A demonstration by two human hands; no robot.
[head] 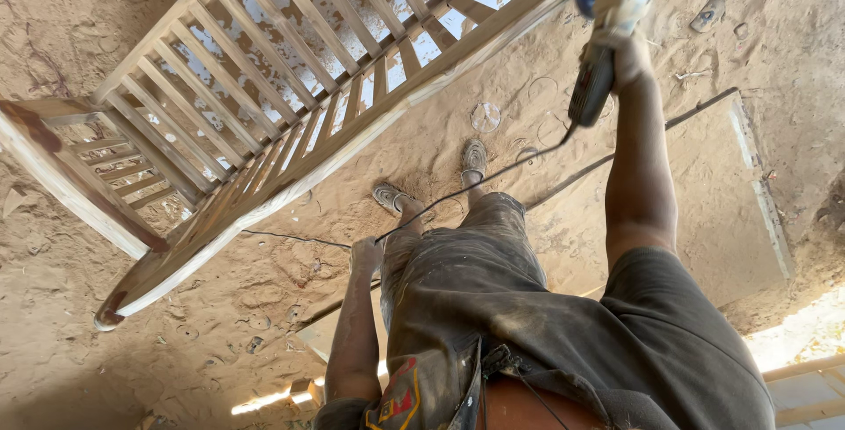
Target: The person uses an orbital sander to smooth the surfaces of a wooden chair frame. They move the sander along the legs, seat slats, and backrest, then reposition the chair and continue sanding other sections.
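My right hand is raised out in front and grips a power sander with a blue head and dark body, held close to the lower rail of a pale wooden slatted frame. The tool's black cord runs back down to my left hand, which hangs by my hip with its fingers closed around the cord. From there the cord trails left over the sawdust. My two sandalled feet stand just below the frame's rail.
Sawdust covers the ground all around. A flat dusty board lies to the right. Round sanding discs lie near my feet. A second short slatted section joins the frame at the left. Pale timber pieces lie bottom right.
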